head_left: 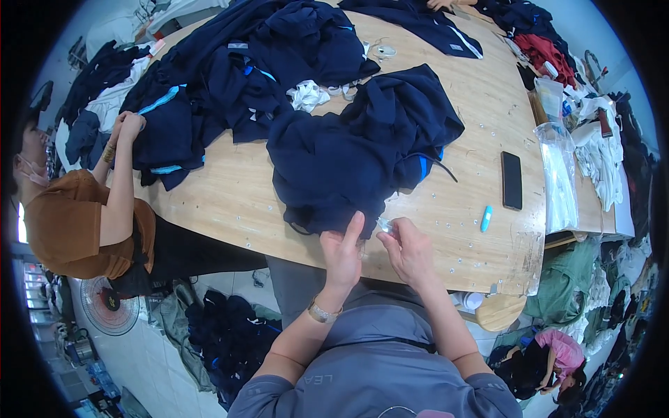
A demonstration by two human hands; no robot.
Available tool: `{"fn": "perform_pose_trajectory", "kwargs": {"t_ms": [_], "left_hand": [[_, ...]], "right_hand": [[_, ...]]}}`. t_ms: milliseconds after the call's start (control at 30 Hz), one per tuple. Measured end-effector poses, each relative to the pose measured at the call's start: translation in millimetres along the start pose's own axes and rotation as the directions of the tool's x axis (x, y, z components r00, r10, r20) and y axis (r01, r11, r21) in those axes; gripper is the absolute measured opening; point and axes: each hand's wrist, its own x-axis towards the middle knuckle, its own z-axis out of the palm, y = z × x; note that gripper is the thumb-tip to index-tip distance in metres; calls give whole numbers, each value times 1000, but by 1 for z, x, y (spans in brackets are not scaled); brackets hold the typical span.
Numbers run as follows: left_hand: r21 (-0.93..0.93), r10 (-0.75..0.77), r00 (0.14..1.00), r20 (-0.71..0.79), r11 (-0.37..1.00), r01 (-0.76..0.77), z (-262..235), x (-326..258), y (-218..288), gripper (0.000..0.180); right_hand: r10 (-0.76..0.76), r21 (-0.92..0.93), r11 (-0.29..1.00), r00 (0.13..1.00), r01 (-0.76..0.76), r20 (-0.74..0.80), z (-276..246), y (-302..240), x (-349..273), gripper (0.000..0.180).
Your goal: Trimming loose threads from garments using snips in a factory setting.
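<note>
A navy blue garment (355,146) lies bunched on the table in front of me, with a bright blue strip and a dark cord on its right side. At its near edge my left hand (341,252) is closed on the fabric, thumb pointing away from me. Just to the right, my right hand (408,252) pinches a small tool with a clear, pale blue tip (385,224), close to that same edge. It looks like thread snips, but the fingers cover most of it.
More navy garments (293,42) are heaped at the far left, where a co-worker in brown (90,223) handles one. A white cloth scrap (307,96) lies behind my garment. On the right are a phone (511,180), a turquoise cutter-like tool (486,219) and clear plastic bags (556,174).
</note>
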Motion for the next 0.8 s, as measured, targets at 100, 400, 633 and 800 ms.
{"fn": "perform_pose_trajectory", "kwargs": {"t_ms": [100,400,633,800], "left_hand": [[1,5,1000,18,1000,-5,0,-1,0,18],[46,31,999,-16,998,-30,-1,-1,-5,14],[27,23,999,-48,999,-22,1,1,-2,10],[63,30,999,-31,998,-28,-2,1,-1,10]], "right_hand": [[-13,-44,999,1000,14,21,1,1,1,31],[-25,-6,1000,999,25,22,0,5,4,30],[41,39,998,995,-45,96,-8,0,1,29],[-70,-59,995,988,79,138,-6,5,2,33]]}}
